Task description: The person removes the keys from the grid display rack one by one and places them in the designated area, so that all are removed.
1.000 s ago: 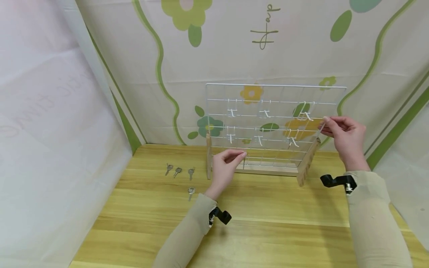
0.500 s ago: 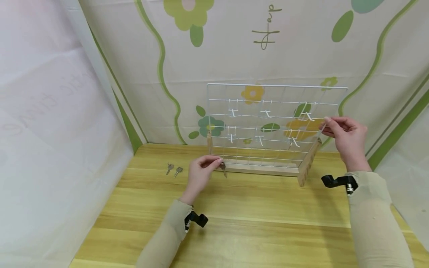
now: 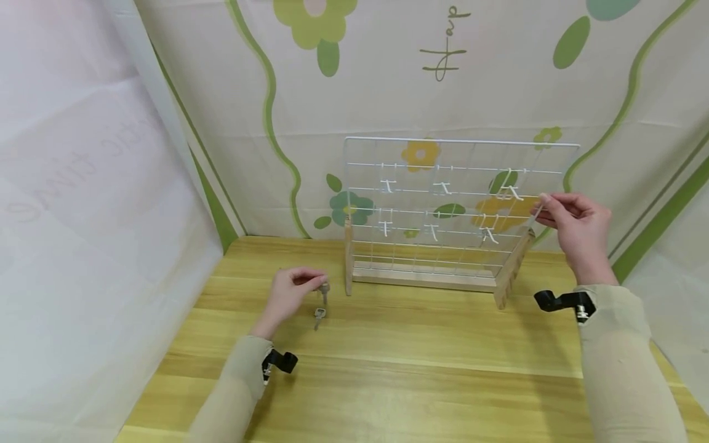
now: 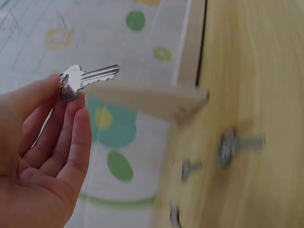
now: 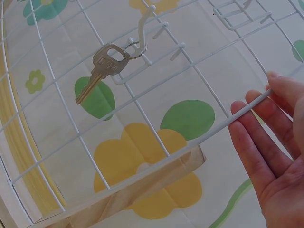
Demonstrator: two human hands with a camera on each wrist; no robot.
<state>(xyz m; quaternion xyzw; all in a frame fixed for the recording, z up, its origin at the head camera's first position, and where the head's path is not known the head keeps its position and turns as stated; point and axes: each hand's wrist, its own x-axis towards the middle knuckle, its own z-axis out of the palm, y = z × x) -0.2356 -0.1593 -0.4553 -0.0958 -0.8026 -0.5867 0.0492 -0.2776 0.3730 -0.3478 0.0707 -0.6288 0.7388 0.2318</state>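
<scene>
My left hand (image 3: 289, 296) pinches a silver key (image 4: 71, 85) by its head between thumb and fingers, above the table's left part. Just below it in the head view, another key (image 3: 319, 317) lies on the wood. Blurred in the left wrist view, loose keys (image 4: 237, 145) lie on the table; in the head view my hand hides some. My right hand (image 3: 581, 231) holds the right edge wire of a white grid rack (image 3: 462, 143). By its ring, a key (image 5: 108, 61) hangs on a white hook (image 5: 142, 31) near that hand in the right wrist view.
Several white hooks (image 3: 443, 187) sit in two rows on the grid. Its wooden base (image 3: 426, 280) stands toward the back of the wooden table (image 3: 421, 381). A flower-printed cloth (image 3: 388, 74) hangs close behind, and a white cloth (image 3: 83, 215) borders the left side.
My left hand has moved left from the rack's lower front to above the loose keys, still pinching the key. My right hand keeps its hold on the rack's edge.
</scene>
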